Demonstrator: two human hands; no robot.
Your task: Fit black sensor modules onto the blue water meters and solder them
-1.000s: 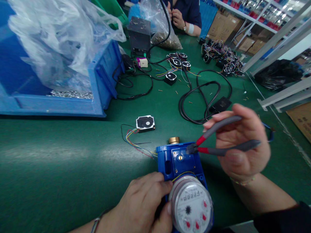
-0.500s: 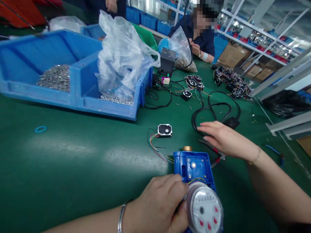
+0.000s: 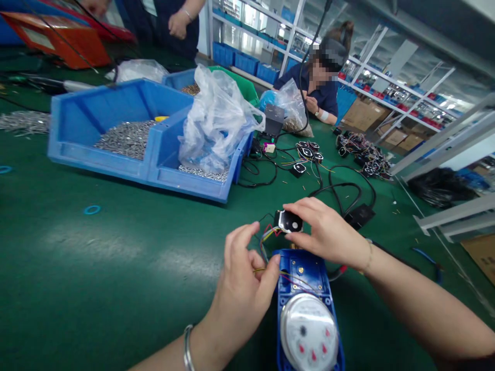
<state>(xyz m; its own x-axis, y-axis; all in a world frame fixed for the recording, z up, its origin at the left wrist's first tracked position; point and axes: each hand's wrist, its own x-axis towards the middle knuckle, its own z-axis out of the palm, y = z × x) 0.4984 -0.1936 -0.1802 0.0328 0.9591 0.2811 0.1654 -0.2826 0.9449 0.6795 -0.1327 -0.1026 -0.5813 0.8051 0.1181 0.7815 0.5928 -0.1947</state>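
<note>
A blue water meter with a round dial lies on the green table in front of me. My right hand is closed on a small black and white module, held just above the meter's far end. Coloured wires run from the module to the meter. My left hand pinches these wires beside the meter's blue housing. Red-handled pliers lie on the table under my right wrist, mostly hidden.
Blue bins with metal parts and a plastic bag stand at the back left. Black cables, more modules and wired parts lie beyond. A seated person works across the table. Blue rings lie at the left.
My right hand put down the pliers and picked up the wired module. My left hand left the dial and took the wires. The view tilted up.
</note>
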